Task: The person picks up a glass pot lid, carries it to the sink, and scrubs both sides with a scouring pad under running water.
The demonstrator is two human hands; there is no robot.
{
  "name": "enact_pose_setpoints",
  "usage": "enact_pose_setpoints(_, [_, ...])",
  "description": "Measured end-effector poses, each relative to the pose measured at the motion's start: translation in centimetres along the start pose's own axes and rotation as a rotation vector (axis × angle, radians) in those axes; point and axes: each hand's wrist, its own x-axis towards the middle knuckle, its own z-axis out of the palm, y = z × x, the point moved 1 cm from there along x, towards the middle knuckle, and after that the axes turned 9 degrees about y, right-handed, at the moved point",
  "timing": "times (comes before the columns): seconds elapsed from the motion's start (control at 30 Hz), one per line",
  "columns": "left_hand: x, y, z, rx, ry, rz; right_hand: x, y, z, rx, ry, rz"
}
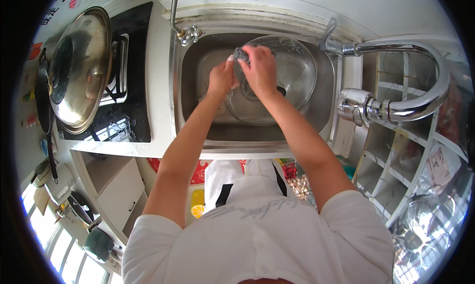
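Observation:
Over a stainless steel sink (200, 133), my right hand (259, 70) grips a grey steel wool scourer (241, 55) against the near-left rim area of a round, clear glass lid (297, 79). The lid lies tilted in the basin, its wet upper part dotted with drops and suds. My left hand (221, 78) has its thumb up at the lid's left edge, touching the scourer; its fingers are partly hidden, and it seems to hold the rim. Beneath the glass the round drain strainer (249, 88) shows through.
A chrome faucet (426, 50) curves along the sink's right side, and a smaller tap (190, 35) stands at its back left corner. Left of the sink is a black glass hob (137, 79) bearing a large domed metal lid (87, 76). Open white shelving (393, 154) stands at right.

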Motion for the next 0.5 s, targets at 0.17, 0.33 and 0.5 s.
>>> enact_pose_setpoints(0.17, [0.2, -3.4, -1.7, -0.077, 0.034, -0.055, 2.6, 4.8, -3.2, -0.12, 0.24, 0.316])
enact_pose_setpoints(0.33, [-3.4, -5.6, 0.6, -0.17, 0.3, -0.071, 1.8, 6.0, -3.9, -0.11, 0.284, 0.357])
enact_pose_setpoints(0.5, [-0.5, 2.3, 0.5, 0.2, 0.161, 0.17, -0.4, -0.4, -0.6, 0.046, 0.054, -0.082])
